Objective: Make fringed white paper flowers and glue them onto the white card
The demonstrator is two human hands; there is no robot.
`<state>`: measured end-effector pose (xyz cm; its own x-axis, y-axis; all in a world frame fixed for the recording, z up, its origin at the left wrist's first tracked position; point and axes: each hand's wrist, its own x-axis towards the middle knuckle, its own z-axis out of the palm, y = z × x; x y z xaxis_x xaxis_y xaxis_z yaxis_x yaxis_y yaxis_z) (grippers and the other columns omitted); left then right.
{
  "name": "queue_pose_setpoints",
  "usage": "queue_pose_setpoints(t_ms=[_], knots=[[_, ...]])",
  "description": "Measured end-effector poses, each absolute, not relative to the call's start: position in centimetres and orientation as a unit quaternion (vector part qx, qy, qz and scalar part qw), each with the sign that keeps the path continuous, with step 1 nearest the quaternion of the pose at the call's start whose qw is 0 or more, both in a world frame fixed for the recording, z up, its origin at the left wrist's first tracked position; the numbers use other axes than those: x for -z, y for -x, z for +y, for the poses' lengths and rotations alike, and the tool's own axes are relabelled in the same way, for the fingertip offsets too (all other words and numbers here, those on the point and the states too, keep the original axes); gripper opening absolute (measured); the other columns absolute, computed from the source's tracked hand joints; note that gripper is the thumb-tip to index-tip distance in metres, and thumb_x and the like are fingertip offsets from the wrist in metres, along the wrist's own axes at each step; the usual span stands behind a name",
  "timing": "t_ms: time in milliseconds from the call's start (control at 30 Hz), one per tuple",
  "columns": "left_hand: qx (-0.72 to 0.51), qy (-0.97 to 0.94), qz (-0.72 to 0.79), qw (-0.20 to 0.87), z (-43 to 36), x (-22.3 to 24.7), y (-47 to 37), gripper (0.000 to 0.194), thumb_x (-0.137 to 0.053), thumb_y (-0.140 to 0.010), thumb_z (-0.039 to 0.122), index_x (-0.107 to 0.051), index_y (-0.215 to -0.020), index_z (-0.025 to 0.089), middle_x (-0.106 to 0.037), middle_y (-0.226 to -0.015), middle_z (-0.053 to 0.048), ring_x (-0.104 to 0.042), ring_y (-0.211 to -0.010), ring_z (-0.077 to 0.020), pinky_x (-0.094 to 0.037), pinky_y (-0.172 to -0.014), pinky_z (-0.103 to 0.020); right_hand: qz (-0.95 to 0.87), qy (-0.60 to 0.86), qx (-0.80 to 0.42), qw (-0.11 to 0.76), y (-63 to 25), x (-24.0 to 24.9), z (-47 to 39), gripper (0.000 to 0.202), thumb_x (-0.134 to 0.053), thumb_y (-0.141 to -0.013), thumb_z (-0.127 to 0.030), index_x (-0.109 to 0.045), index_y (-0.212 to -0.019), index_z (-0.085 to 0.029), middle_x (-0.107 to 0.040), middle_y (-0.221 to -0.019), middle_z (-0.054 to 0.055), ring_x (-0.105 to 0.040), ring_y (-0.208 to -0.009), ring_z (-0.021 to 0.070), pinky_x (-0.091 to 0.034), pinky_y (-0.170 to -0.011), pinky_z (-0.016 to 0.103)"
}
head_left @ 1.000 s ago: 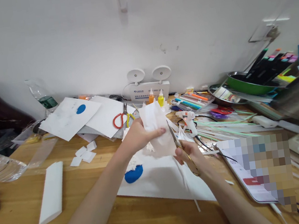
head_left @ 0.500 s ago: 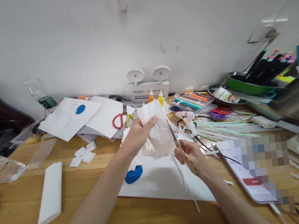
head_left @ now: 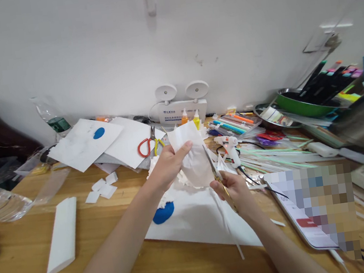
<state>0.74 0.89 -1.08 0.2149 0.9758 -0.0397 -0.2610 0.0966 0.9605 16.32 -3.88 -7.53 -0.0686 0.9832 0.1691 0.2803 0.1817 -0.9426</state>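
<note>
My left hand [head_left: 170, 162] pinches a thin white paper piece [head_left: 194, 166] between thumb and fingers, holding it up over the table. My right hand [head_left: 231, 190] is closed round the gold handles of a pair of scissors [head_left: 213, 163]. The blades point up and away, along the paper's right edge. Underneath lies a large white sheet [head_left: 194, 226] with a blue patch [head_left: 163, 213] and a ruffled white paper shape [head_left: 165, 199], partly hidden by my left arm. A narrow white strip [head_left: 234, 232] hangs down below the scissors.
Small white squares [head_left: 101, 189] and a folded white paper [head_left: 62, 236] lie left. Red and yellow handled pliers [head_left: 151, 145] rest behind my left hand. To the right are a glue gun [head_left: 230, 148], a phone [head_left: 299, 215], cables and a green bowl [head_left: 308, 104] of markers.
My right hand and the scissors have shifted very slightly. Both hands keep their holds, and the rest of the view has barely moved.
</note>
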Motion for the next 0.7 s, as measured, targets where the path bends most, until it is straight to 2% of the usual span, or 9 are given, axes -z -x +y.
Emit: queue_pose_setpoints(t_ms=[367,700], knots=[[-0.501,-0.441,0.392,0.633,0.83,0.72,-0.87,0.02,-0.064,-0.068,0.034,-0.063,-0.067,0.014,-0.067,-0.069,-0.002,-0.06,-0.069,-0.0136,-0.045,-0.069,-0.026,-0.64,0.553,-0.306,0.438,-16.38,7.83,-3.87,0.052,-0.049,-0.065,-0.067,-0.037,-0.045,-0.02,-0.035,-0.037,-0.004,-0.03,-0.036,0.0078,-0.023,-0.034,0.022],[-0.507,-0.427,0.375,0.648,0.86,0.69,-0.94,0.02,-0.064,-0.068,0.033,-0.063,-0.063,0.014,-0.064,-0.061,0.001,-0.057,-0.061,-0.0108,-0.043,-0.067,-0.025,-0.643,0.551,-0.293,0.443,-16.34,7.99,-3.66,0.054,-0.049,-0.065,-0.068,-0.037,-0.043,-0.02,-0.035,-0.035,-0.004,-0.03,-0.035,0.0074,-0.023,-0.034,0.021]])
